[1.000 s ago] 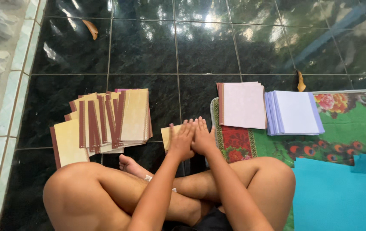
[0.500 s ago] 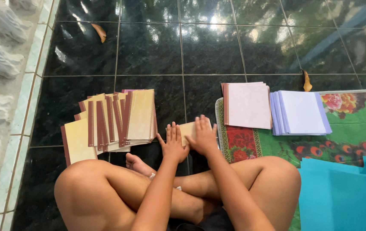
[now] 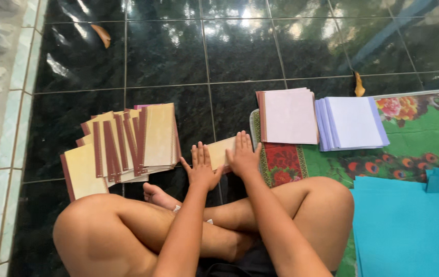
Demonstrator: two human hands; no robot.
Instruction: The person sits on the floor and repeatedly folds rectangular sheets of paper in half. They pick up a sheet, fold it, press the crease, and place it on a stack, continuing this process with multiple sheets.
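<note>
The two hands have slid a little apart since a second ago. Back then they were close together on top of the small cream booklet; now the left hand sits near its left end and the right hand rests on its right end. It looks like the person is smoothing or pressing the booklet flat, so this pressing step seems well along.

Both hands are open and flat, fingers spread, palms down. They hold nothing; they only press on the booklet.

The booklet lies on the dark tiled floor, just in front of the person's crossed legs and touching the left edge of the flowered mat. Its long side runs left to right, tipped up a little at the right end (much of it is hidden under the hands, so which end is the spine I cannot tell).

To the left, on the floor, is a fanned pile of cream booklets with dark red spines. To the right, at the mat's far left corner, are a pink stack and a pale purple stack. Blue sheets lie at the mat's near right.
</note>
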